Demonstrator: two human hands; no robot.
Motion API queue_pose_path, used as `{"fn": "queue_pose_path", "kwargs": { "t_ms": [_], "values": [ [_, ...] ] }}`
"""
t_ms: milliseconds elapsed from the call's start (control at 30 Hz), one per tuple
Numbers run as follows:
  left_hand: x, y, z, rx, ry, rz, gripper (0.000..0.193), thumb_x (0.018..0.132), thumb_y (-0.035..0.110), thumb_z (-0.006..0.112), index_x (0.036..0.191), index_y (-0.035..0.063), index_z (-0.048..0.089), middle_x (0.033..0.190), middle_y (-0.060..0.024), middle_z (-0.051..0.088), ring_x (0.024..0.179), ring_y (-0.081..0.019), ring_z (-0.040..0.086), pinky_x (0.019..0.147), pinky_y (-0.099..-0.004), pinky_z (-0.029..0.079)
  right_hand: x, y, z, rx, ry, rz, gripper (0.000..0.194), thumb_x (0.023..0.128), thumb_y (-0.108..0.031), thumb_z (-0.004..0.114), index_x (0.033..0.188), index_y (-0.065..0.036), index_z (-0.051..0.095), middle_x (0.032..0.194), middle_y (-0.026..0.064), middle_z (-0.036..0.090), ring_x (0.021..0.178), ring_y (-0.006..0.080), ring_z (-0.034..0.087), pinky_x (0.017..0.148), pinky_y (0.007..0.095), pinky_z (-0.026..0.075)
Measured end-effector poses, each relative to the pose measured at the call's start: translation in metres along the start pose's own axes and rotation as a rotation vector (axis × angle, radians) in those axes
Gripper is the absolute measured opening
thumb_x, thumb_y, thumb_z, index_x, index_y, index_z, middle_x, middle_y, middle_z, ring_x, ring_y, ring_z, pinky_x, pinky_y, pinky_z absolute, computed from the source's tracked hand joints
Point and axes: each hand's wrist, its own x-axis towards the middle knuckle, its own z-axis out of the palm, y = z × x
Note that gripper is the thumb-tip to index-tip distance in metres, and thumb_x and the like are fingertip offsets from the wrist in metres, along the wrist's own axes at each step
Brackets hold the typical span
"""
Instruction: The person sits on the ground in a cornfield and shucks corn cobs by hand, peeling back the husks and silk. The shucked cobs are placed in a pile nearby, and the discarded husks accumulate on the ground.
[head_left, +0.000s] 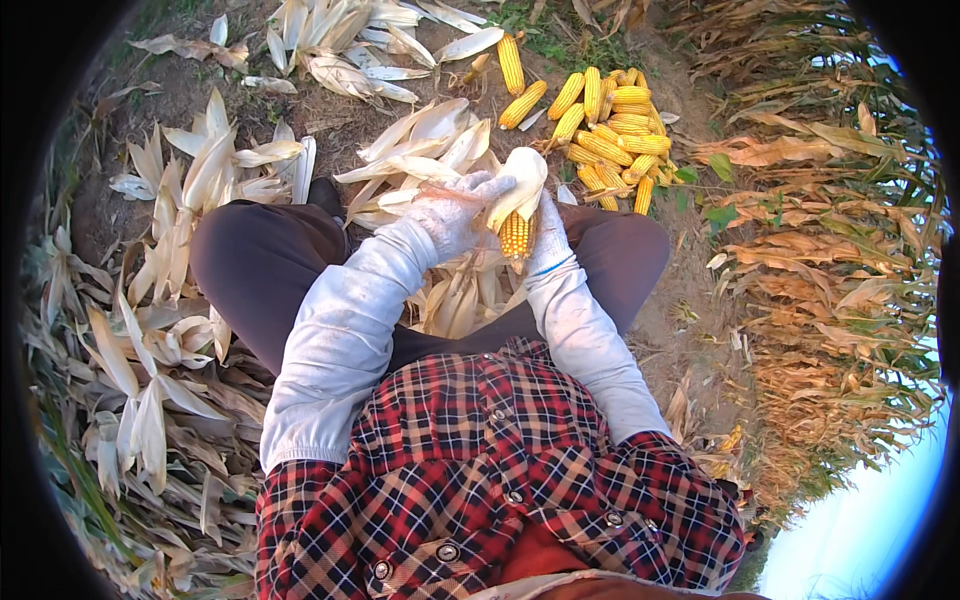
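Between my two gloved hands is an ear of corn, its yellow kernels bare at the end towards me and pale husk still around the rest. My left hand, in a white knit glove, is at the husk's left side with reddish-brown silk strands across it. On the right side of the ear my right hand grips it, its fingers partly hidden behind the husk. Loose dry husks lie between my crossed legs, and more husks lie just beyond my left hand.
Husked yellow corn ears are piled on the soil ahead to the right. Two ears lie beside the pile. Dry husks cover the ground at left and far ahead. Dried corn plants stand along the right.
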Motion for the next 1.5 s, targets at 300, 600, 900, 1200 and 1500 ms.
{"fn": "queue_pose_path", "kwargs": {
  "t_ms": [300, 600, 900, 1200, 1500],
  "values": [
    [0.01, -0.125, -0.03, -1.259, 1.225, -0.662, 0.021, 0.1, 0.02, 0.066, 0.114, 0.006, 0.071, 0.096, -0.0072, 0.072, 0.076, -0.0167, 0.069, 0.066, -0.0286, 0.057, -0.045, -0.002, 0.009, -0.662, -0.129, 0.296, 0.05, 0.09, -0.019, 0.076, 0.134, -0.001, 0.058, 0.104, 0.012, 0.071, 0.088, 0.0179, 0.07, 0.079, 0.0323, 0.058],
    [0.011, -0.113, -0.015, -1.359, 0.836, -0.685, 0.066, 0.101, 0.054, 0.052, 0.143, 0.0023, 0.051, 0.13, -0.0211, 0.062, 0.116, -0.031, 0.062, 0.097, -0.0439, 0.05, -0.067, 0.008, 0.03, -0.263, -0.11, 0.228, 0.048, 0.096, -0.023, 0.068, 0.138, -0.003, 0.055, 0.102, 0.0122, 0.068, 0.083, 0.0179, 0.066, 0.069, 0.0301, 0.057],
    [0.033, -0.053, 0.011, -1.564, 0.451, -0.577, 0.056, 0.103, 0.041, 0.059, 0.143, 0.0046, 0.044, 0.116, -0.0188, 0.065, 0.091, -0.0307, 0.067, 0.086, -0.0457, 0.059, -0.055, 0.013, 0.011, -0.313, 0.03, 0.287, 0.049, 0.105, -0.031, 0.058, 0.141, 0.001, 0.052, 0.1, 0.0142, 0.068, 0.072, 0.0212, 0.065, 0.06, 0.0311, 0.057],
    [0.031, -0.039, -0.019, -1.502, 0.216, -0.533, 0.032, 0.101, 0.019, 0.064, 0.129, 0.004, 0.058, 0.113, -0.0163, 0.067, 0.1, -0.0305, 0.07, 0.093, -0.0448, 0.059, -0.049, 0.017, 0.003, -0.384, -0.045, 0.336, 0.049, 0.103, -0.034, 0.059, 0.137, 0.001, 0.054, 0.097, 0.0141, 0.068, 0.068, 0.02, 0.065, 0.055, 0.0301, 0.055],
    [0.039, -0.037, -0.015, -1.184, 0.16, -0.351, 0.034, 0.097, 0.019, 0.067, 0.126, 0.0041, 0.06, 0.11, -0.0142, 0.069, 0.101, -0.0289, 0.069, 0.092, -0.0428, 0.058, -0.04, 0.016, 0.005, -0.25, -0.096, 0.342, 0.048, 0.101, -0.036, 0.06, 0.133, 0.0, 0.056, 0.093, 0.014, 0.068, 0.064, 0.0188, 0.065, 0.051, 0.029, 0.054]
  ]
}}
